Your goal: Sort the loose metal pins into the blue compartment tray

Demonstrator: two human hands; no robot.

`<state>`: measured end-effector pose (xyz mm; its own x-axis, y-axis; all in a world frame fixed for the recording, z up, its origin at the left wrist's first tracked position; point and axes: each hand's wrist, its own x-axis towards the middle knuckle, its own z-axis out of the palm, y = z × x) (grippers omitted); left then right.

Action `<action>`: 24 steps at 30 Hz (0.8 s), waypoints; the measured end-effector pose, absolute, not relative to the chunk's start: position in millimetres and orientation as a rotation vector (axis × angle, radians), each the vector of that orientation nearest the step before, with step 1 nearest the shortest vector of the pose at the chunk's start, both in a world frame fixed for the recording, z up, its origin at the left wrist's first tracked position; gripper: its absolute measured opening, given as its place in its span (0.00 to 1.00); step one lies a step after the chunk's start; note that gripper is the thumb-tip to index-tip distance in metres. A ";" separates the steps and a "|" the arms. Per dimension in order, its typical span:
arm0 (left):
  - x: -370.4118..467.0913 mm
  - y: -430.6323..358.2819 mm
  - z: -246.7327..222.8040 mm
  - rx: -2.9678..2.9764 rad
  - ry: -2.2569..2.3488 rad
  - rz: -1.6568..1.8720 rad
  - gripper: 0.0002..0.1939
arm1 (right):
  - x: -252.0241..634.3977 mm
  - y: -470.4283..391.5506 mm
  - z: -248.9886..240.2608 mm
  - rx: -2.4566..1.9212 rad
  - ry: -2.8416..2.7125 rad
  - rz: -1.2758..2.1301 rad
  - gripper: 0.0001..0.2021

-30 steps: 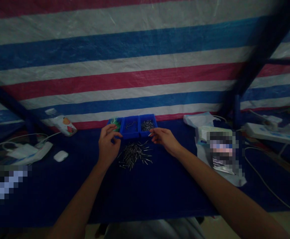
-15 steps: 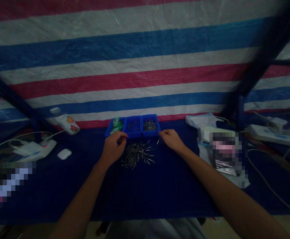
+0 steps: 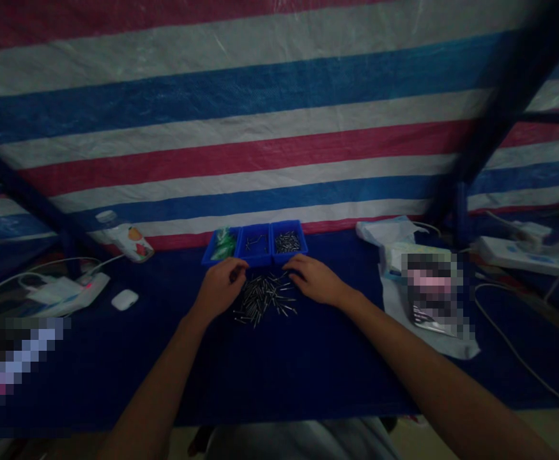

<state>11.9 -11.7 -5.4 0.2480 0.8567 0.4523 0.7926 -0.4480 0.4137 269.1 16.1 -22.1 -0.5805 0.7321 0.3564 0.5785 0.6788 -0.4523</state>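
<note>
A loose pile of thin, dark metal pins [image 3: 260, 299], perhaps nails or screws, lies on the dark blue table. My left hand [image 3: 220, 284] is at the pile's left edge, its fingers curled and closed; whatever they may hold is hidden. Over the upper right edge of the pile is my right hand [image 3: 315, 280], thumb and fingers apart, with nothing visible between them. Just behind both hands stand three blue bins in a row: the left bin [image 3: 206, 258] has green-tinted plastic in it, the middle bin [image 3: 256, 260] a few bent wire-like pieces, the right bin [image 3: 287, 259] many small metal pieces.
Left on the table are a white earphone case [image 3: 124, 299], a power strip [image 3: 92, 291] with cables and a tilted bottle [image 3: 133, 241]. To the right lie plastic packaging [image 3: 394, 231] and another power strip [image 3: 513, 254]. A striped sheet [image 3: 260, 153] hangs behind the bins.
My right hand has moved left, from beside the right bin to the pile's edge. The thin metal pin it held is no longer visible, and its fingers have parted. My left hand has barely moved.
</note>
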 end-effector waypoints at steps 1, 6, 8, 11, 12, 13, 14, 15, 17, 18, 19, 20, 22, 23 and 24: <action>12.6 -11.6 -6.6 2.398 1.591 0.924 0.08 | 267.5 14.2 -24.1 -0.978 -2.453 0.321 0.16; 16.6 -11.9 -11.3 2.429 1.599 0.725 0.09 | 259.7 9.9 -26.2 -1.011 -2.647 0.088 0.18; 18.0 -12.1 -12.3 2.418 1.617 0.706 0.09 | 258.1 9.3 -24.3 -1.034 -2.662 0.035 0.17; 19.8 -12.5 -13.2 2.395 1.630 0.700 0.11 | 258.0 8.2 -21.3 -1.049 -2.654 0.012 0.17; 20.2 -12.7 -13.5 2.395 1.626 0.696 0.11 | 258.6 7.9 -20.5 -1.048 -2.649 0.021 0.17; 20.6 -12.9 -13.7 2.398 1.621 0.691 0.11 | 259.4 7.6 -19.9 -1.050 -2.644 0.033 0.18; 21.0 -13.1 -13.9 2.402 1.613 0.685 0.11 | 260.4 7.5 -19.5 -1.059 -2.641 0.043 0.18; 21.2 -13.3 -14.1 2.406 1.609 0.681 0.11 | 261.6 7.6 -19.2 -1.077 -2.642 0.052 0.18; 21.7 -13.6 -14.4 2.408 1.605 0.672 0.11 | 264.4 8.4 -19.4 -1.131 -2.648 0.059 0.17; 21.9 -13.8 -14.4 2.406 1.605 0.670 0.12 | 265.7 9.0 -19.7 -1.158 -2.649 0.059 0.17; 22.1 -13.9 -14.5 2.402 1.604 0.671 0.12 | 267.0 9.7 -20.2 -1.178 -2.651 0.060 0.17; 22.2 -14.0 -14.5 2.395 1.604 0.676 0.13 | 268.0 10.4 -20.7 -1.190 -2.651 0.059 0.18; 22.5 -14.3 -14.5 2.382 1.601 0.689 0.14 | 269.4 11.0 -21.2 -1.209 -2.645 0.054 0.19; 22.6 -14.4 -14.5 2.377 1.601 0.697 0.14 | 269.7 10.9 -21.0 -1.224 -2.644 0.050 0.19; 22.7 -14.5 -14.5 2.374 1.598 0.699 0.14 | 269.8 10.4 -20.5 -1.243 -2.643 0.047 0.19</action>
<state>22.7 -14.5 -14.5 0.3055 0.9120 0.2737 0.8200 -0.3981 0.4113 269.8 10.4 -20.5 -0.6178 0.7644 0.1846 0.7574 0.6415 -0.1217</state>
